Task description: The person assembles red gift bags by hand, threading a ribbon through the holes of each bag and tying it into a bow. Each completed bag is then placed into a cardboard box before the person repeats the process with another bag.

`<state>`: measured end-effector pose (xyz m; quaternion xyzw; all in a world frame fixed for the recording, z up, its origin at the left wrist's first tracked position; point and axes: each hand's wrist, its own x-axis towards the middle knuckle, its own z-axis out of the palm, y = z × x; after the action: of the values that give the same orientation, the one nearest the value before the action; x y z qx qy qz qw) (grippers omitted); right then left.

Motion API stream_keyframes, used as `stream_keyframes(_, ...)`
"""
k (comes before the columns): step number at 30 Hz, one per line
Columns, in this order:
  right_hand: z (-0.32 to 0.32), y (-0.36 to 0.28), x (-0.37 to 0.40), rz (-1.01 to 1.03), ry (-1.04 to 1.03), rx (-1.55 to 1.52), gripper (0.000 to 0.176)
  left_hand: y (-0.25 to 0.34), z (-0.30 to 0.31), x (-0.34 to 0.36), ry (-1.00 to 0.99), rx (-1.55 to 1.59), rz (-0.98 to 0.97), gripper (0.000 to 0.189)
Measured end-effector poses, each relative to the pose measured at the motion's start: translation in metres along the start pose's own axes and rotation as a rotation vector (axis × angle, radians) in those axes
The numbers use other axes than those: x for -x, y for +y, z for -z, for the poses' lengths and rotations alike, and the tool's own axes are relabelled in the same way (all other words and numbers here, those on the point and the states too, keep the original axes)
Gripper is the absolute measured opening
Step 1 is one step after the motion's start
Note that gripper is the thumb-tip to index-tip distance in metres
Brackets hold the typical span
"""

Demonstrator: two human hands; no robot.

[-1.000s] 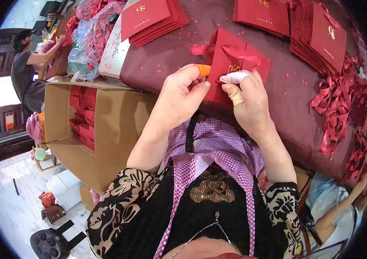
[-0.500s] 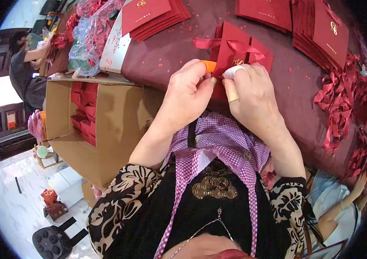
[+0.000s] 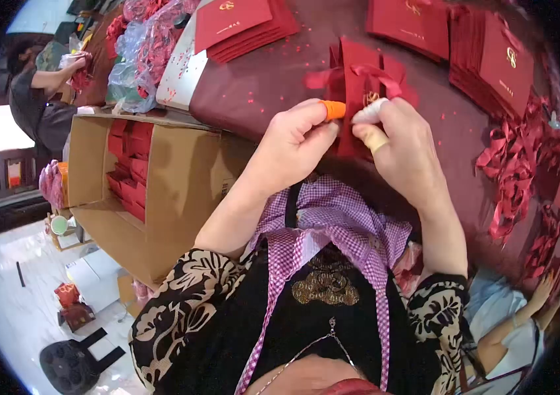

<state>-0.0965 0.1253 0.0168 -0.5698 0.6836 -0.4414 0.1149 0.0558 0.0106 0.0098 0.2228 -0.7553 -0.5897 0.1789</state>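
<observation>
Surface: table (image 3: 260,79), maroon cloth; red bag (image 3: 357,92) lying on it; flat bag stack (image 3: 243,23) left of red bag; further stacks (image 3: 490,52) and loose ribbons (image 3: 513,164) right of it.

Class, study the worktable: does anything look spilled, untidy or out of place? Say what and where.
Tiny red paper bits lie scattered over the table near the neat stacks of red bags, and a tangled heap of red ribbons sprawls at its right edge.
</observation>
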Motion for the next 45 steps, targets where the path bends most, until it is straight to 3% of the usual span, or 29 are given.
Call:
stream_keyframes(5, -0.002, -0.004, 0.005, 0.109, 0.051, 0.07, 0.008, -0.012, -0.006, -0.005, 0.119, -0.256, -0.377, 0.017)
stream_keyframes(9, 0.0, -0.015, 0.008, 0.116, 0.039, 0.103, 0.013, -0.011, -0.007, -0.004, 0.067, -0.185, -0.476, 0.01)
stream_keyframes(15, 0.006, -0.02, 0.014, -0.019, -0.043, 0.051, 0.018, -0.006, 0.0, 0.0, 0.007, -0.139, -0.447, 0.01)
stream_keyframes(20, 0.016, -0.022, 0.017, -0.078, -0.118, -0.073, 0.036, -0.002, 0.008, 0.0, -0.053, -0.074, -0.455, 0.01)
stream_keyframes(22, 0.012, -0.022, 0.021, -0.094, -0.071, -0.077, 0.036, -0.003, 0.009, 0.001, -0.058, -0.06, -0.435, 0.01)
stream_keyframes(24, 0.011, -0.018, 0.022, -0.234, -0.02, -0.233, 0.036, -0.008, 0.009, 0.002, -0.088, -0.049, -0.454, 0.01)
stream_keyframes(25, 0.011, -0.02, 0.022, -0.233, -0.037, -0.193, 0.029, -0.009, 0.008, 0.002, -0.092, -0.078, -0.465, 0.01)
stream_keyframes(27, 0.01, -0.017, 0.021, 0.011, -0.058, -0.018, 0.022, -0.011, 0.005, 0.001, -0.093, -0.061, -0.512, 0.01)
stream_keyframes(36, 0.0, -0.027, 0.028, 0.14, -0.011, 0.163, 0.02, -0.015, 0.001, -0.001, -0.16, -0.081, -0.488, 0.012)
stream_keyframes(38, 0.008, -0.033, 0.024, 0.165, -0.117, 0.196, 0.019, -0.012, 0.002, 0.001, -0.204, -0.063, -0.474, 0.012)
stream_keyframes(39, 0.021, -0.04, 0.023, 0.041, -0.236, 0.178, 0.02, -0.011, 0.003, 0.002, -0.243, -0.048, -0.455, 0.013)
stream_keyframes(41, 0.039, -0.047, 0.019, 0.076, -0.226, 0.045, 0.022, -0.013, 0.002, 0.002, -0.271, -0.059, -0.456, 0.012)
stream_keyframes(44, 0.047, -0.058, 0.008, 0.331, -0.142, 0.282, 0.024, -0.003, 0.003, 0.004, -0.34, -0.093, -0.43, 0.011)
stream_keyframes(45, 0.047, -0.061, 0.004, 0.356, -0.212, 0.36, 0.026, -0.002, 0.002, 0.005, -0.356, -0.08, -0.479, 0.01)
